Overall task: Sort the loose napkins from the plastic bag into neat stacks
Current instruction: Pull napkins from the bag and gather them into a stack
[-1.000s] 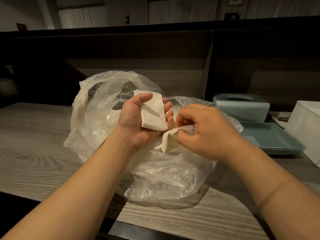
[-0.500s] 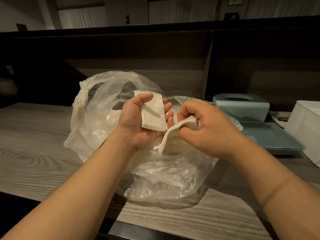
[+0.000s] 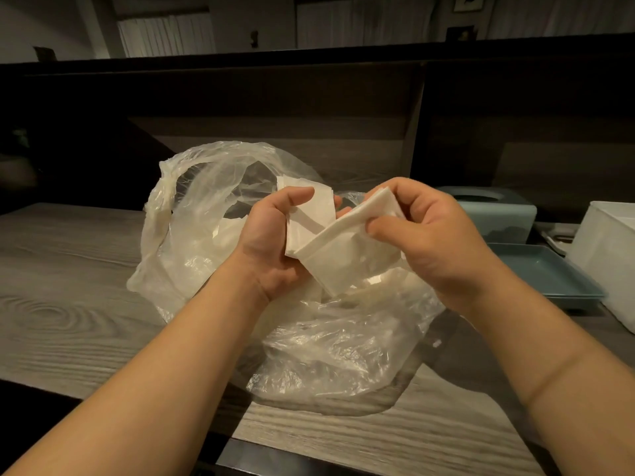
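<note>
Right hand (image 3: 429, 242) has lifted its pinched napkin (image 3: 347, 255) from the bag (image 3: 326, 355) against the small stack (image 3: 309, 218) gripped by left hand (image 3: 271, 245).

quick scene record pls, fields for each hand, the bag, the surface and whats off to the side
left hand: holds small napkin stack
right hand: pinches folded napkin, angled toward the stack
plastic bag: clear, open, crumpled on the table, more napkins inside
table: grey wood grain
right side: blue tray, blue box, white bin
</note>
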`<state>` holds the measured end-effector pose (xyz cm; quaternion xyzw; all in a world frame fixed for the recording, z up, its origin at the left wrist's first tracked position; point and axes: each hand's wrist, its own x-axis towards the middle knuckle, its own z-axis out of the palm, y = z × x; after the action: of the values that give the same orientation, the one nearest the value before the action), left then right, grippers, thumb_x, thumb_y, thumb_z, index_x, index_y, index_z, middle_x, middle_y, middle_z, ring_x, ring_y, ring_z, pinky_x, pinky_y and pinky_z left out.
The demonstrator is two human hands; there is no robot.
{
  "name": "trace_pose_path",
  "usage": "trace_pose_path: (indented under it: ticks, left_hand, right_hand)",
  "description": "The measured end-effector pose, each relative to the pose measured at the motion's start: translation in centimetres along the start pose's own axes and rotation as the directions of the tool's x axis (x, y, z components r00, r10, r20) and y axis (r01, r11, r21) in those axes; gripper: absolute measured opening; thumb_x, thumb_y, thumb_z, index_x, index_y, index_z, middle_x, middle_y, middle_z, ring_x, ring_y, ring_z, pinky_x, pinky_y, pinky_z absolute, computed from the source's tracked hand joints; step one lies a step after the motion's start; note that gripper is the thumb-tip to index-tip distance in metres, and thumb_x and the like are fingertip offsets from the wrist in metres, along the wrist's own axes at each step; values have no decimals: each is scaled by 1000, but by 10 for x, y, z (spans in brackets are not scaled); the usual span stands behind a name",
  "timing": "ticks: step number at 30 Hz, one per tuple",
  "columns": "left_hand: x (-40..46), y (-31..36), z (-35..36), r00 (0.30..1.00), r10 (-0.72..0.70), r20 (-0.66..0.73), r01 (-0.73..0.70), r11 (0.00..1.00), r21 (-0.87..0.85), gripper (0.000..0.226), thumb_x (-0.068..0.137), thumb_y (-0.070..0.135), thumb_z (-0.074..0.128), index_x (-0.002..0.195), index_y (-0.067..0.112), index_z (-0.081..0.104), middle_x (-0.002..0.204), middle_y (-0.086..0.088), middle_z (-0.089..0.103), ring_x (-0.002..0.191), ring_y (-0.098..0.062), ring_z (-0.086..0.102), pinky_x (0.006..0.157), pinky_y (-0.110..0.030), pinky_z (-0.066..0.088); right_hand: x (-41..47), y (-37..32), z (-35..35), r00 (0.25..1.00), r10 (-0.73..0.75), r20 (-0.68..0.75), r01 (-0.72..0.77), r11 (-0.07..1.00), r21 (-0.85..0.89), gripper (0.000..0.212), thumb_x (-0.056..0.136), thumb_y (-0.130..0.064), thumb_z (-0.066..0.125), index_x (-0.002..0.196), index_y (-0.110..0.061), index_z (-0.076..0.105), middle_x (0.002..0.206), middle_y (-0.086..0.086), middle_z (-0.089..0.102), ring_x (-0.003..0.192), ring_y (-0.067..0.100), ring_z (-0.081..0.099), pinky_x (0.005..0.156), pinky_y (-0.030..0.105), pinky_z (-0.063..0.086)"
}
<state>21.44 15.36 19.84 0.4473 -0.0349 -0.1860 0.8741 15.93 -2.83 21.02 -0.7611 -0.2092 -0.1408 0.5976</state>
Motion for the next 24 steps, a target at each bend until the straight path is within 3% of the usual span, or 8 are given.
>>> trace_pose_path:
  ticks: [2, 4, 8, 12, 14, 18, 20, 24]
  left_hand:
    - [-3, -2, 3, 998, -33, 51, 30, 997, 74, 54, 83, 30, 58, 129, 3, 65, 117, -15, 66, 105, -30, 63, 101, -42, 49]
    - [-6, -4, 5, 992, -71, 108, 53, 985, 164, 42, 84, 30, 54, 115, 5, 69, 104, -13, 70, 90, -27, 67, 86, -39, 51]
    - [-8, -7, 8, 987, -103, 126, 65, 958, 279, 32, 79, 27, 59, 98, 10, 77, 96, -10, 72, 81, -25, 68, 81, -38, 49]
    - [-10, -7, 8, 986, -113, 122, 71, 949, 308, 31, 78, 27, 59, 102, 12, 72, 93, -8, 71, 79, -23, 65, 74, -37, 50]
    - [-10, -6, 8, 986, -114, 119, 72, 947, 312, 33, 76, 27, 61, 104, 12, 71, 95, -9, 70, 81, -25, 65, 74, -38, 50]
    - [-9, -6, 8, 990, -80, 113, 44, 956, 290, 35, 75, 27, 62, 104, 12, 72, 97, -10, 72, 82, -26, 69, 74, -38, 54]
    - [-9, -6, 9, 992, -67, 107, 36, 963, 268, 35, 75, 27, 61, 104, 11, 73, 96, -10, 73, 81, -26, 69, 72, -38, 55]
    - [-9, -6, 9, 994, -69, 85, 44, 963, 265, 35, 76, 29, 61, 105, 11, 71, 99, -10, 70, 85, -28, 67, 80, -43, 52]
  right_hand:
    - [1, 1, -2, 1000, -4, -12, 4, 1000, 15, 15, 91, -7, 64, 88, -20, 70, 84, -4, 69, 78, 9, 62, 67, 24, 53]
    - [1, 3, -2, 999, -15, -37, 14, 1000, -22, 6, 83, -18, 64, 87, -18, 69, 92, 3, 66, 82, 11, 60, 71, 27, 51]
    - [2, 4, 1, 979, -165, -120, 130, 958, -254, 12, 76, -25, 58, 80, -17, 67, 103, -12, 58, 107, 13, 54, 86, 27, 48]
    - [3, 5, 0, 982, -114, -150, 88, 982, -168, 4, 86, -14, 65, 83, -15, 67, 81, 1, 62, 71, 6, 57, 59, 21, 49]
    - [6, 10, -2, 981, -53, -189, 18, 983, -183, 7, 87, -12, 64, 83, -16, 68, 85, 2, 63, 72, 7, 57, 61, 27, 50]
    - [10, 13, -4, 949, -64, -309, -16, 968, -249, 8, 87, -16, 66, 81, -21, 69, 101, -7, 53, 84, 1, 54, 71, 25, 46]
    - [9, 10, -6, 947, -48, -318, -23, 976, -218, 8, 90, -17, 65, 85, -22, 69, 96, -3, 60, 82, 9, 59, 69, 36, 55]
    - [7, 9, -4, 965, 0, -262, -55, 978, -200, 12, 94, -18, 64, 95, -28, 69, 89, -8, 69, 81, 10, 66, 68, 38, 61]
